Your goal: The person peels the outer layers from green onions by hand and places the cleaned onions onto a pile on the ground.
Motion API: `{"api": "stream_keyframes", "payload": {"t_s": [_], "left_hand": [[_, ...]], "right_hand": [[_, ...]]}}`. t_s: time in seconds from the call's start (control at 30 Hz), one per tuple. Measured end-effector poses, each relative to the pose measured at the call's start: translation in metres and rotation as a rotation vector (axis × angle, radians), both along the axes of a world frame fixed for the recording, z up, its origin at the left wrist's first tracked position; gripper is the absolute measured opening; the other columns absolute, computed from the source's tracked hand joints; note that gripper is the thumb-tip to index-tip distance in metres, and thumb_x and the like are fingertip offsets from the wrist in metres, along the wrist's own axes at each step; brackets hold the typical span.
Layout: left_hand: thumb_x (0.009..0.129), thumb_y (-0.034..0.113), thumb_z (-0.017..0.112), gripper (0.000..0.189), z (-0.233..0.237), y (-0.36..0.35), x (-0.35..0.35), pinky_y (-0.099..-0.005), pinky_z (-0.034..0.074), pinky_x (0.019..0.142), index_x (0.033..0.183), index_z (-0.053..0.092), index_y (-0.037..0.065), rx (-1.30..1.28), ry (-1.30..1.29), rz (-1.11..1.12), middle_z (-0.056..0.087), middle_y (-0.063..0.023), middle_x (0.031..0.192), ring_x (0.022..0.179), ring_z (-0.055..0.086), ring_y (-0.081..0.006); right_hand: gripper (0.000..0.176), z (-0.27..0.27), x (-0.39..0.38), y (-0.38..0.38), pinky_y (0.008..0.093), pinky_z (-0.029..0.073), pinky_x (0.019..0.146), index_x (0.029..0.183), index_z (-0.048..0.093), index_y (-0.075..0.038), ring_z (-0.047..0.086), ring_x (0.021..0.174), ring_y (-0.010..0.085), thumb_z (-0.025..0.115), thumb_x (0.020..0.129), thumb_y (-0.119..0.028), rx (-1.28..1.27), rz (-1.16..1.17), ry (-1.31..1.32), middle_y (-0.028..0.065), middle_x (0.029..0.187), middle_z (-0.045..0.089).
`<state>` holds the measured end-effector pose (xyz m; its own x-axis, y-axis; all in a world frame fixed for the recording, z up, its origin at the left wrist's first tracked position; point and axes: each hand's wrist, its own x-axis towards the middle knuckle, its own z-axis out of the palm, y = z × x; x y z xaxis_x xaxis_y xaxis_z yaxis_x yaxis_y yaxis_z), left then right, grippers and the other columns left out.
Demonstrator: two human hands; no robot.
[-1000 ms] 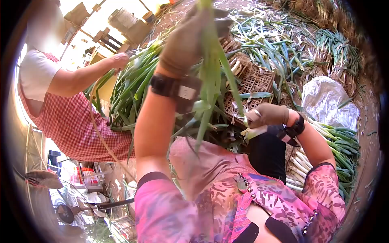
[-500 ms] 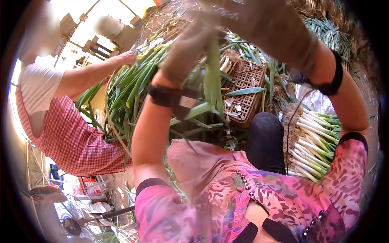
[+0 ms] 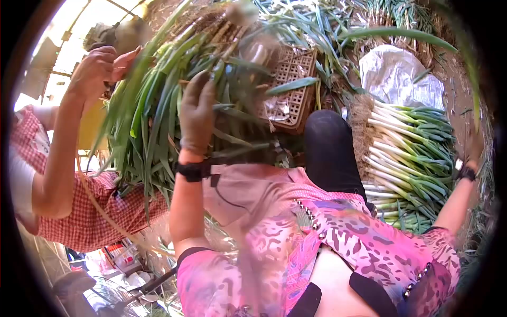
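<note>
My gloved left hand (image 3: 196, 119) is at the edge of a large heap of long green onions (image 3: 153, 100), its fingers stretched out against the leaves. No onion is plainly gripped in it. Far to the right, my right hand (image 3: 475, 145) is low, smeared by motion and partly in the dark rim of the view. A blurred green leaf (image 3: 471, 79) runs down to its fingers; whether they grip it I cannot make out. Just left of that hand lies a neat row of cleaned green onions (image 3: 404, 158), white stems and roots towards my knee.
A brown plastic crate (image 3: 291, 68) stands ahead, with leaf scraps on it. A white plastic sack (image 3: 398, 76) lies beyond the cleaned row. At left, a co-worker in a checked apron (image 3: 74, 214) has both hands (image 3: 103, 66) raised near the heap. A fan (image 3: 108, 296) is at lower left.
My hands have parted: the left came down to the heap, the right swung far right and down. The green stalk between them has gone from there. The co-worker's hands have moved left.
</note>
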<state>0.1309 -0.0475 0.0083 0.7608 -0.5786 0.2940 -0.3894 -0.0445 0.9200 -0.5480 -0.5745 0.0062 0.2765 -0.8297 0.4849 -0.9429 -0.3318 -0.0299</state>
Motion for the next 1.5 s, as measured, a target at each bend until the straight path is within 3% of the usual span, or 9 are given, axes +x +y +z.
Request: {"api": "stream_keyframes", "payload": {"t_s": [0.07,0.2,0.43,0.73,0.83,1.17,1.37,1.43,1.5], "left_hand": [[0.098,0.016,0.062,0.034,-0.018,0.033,0.015,-0.0277,0.046,0.097,0.126,0.061,-0.004,0.066,0.056,0.049,0.066,-0.0092,0.12,0.109,0.06,-0.0138],[0.098,0.017,0.062,0.033,-0.057,0.063,0.022,-0.026,0.045,0.096,0.125,0.062,-0.003,0.165,0.18,0.102,0.067,-0.0068,0.117,0.108,0.06,-0.0123],[0.094,0.012,0.066,0.029,-0.088,0.04,0.021,-0.0264,0.052,0.085,0.119,0.065,-0.001,0.439,0.04,0.074,0.072,-0.0083,0.108,0.096,0.066,-0.0132],[0.085,0.049,0.067,0.063,-0.162,-0.088,0.016,-0.0468,0.047,0.1,0.133,0.055,0.01,1.06,-0.452,-0.01,0.061,-0.0187,0.126,0.116,0.059,-0.0372],[0.082,0.056,0.07,0.065,-0.211,-0.138,-0.001,-0.0488,0.052,0.093,0.123,0.058,0.007,1.1,-0.48,-0.106,0.062,-0.0225,0.122,0.112,0.061,-0.039],[0.078,0.035,0.077,0.065,-0.222,-0.138,-0.014,-0.0468,0.051,0.092,0.129,0.049,0.008,1.456,-0.583,0.048,0.058,-0.0178,0.123,0.112,0.06,-0.036],[0.08,0.019,0.061,0.034,-0.176,-0.125,0.018,-0.0383,0.054,0.078,0.107,0.07,0.0,1.092,-0.234,-0.098,0.073,-0.0133,0.094,0.084,0.07,-0.0263],[0.079,0.018,0.061,0.036,-0.172,-0.101,0.046,-0.0336,0.054,0.074,0.109,0.071,0.001,0.801,-0.046,-0.208,0.074,-0.0101,0.09,0.078,0.069,-0.0201],[0.081,0.008,0.058,0.035,-0.139,-0.096,0.036,-0.0247,0.05,0.071,0.112,0.069,-0.003,0.664,0.305,-0.285,0.07,-0.0018,0.091,0.076,0.062,-0.0098]], "right_hand": [[0.047,-0.144,-0.144,-0.019,0.035,0.041,0.053,0.09,0.064,-0.007,0.05,0.058,0.0129,0.063,0.091,-0.054,0.344,-0.217,-0.803,0.001,0.071,0.055],[0.066,-0.339,-0.191,0.116,0.0446,0.052,0.081,0.107,0.063,0.007,0.066,0.084,0.0357,0.054,0.094,-0.057,0.661,-0.855,-0.834,0.0243,0.099,0.067],[0.037,-0.451,-0.13,0.223,0.0418,0.045,0.05,0.081,0.062,-0.017,0.055,0.057,0.0244,0.046,0.094,-0.048,1.377,-0.921,-1.552,0.0046,0.07,0.06],[0.036,-0.443,-0.024,0.2,0.0398,0.041,0.047,0.079,0.064,-0.01,0.051,0.052,0.0227,0.057,0.091,-0.043,1.225,-0.477,-0.918,0.0061,0.062,0.056],[0.033,-0.334,0.002,0.251,0.0392,0.044,0.043,0.075,0.057,-0.015,0.051,0.049,0.0228,0.061,0.09,-0.044,1.13,-0.896,-1.497,0.0056,0.065,0.056],[0.034,-0.394,0.003,0.242,0.043,0.053,0.071,0.105,0.067,0.003,0.068,0.078,0.0317,0.056,0.094,-0.028,1.191,-0.771,-0.579,0.0214,0.097,0.07],[0.03,-0.402,0.04,0.209,0.0407,0.055,0.086,0.116,0.067,-0.003,0.07,0.097,0.0285,0.059,0.092,-0.019,1.068,0.02,0.738,0.0144,0.108,0.072],[0.029,-0.351,0.128,0.203,0.0402,0.056,0.081,0.117,0.065,-0.004,0.07,0.09,0.0255,0.059,0.094,-0.021,1.345,-0.532,-1.15,0.0102,0.1,0.073],[0.025,-0.344,0.2,0.172,0.0358,0.055,0.071,0.112,0.064,-0.005,0.068,0.08,0.0218,0.057,0.097,-0.024,1.381,-0.191,-1.176,0.0048,0.09,0.069]]}}
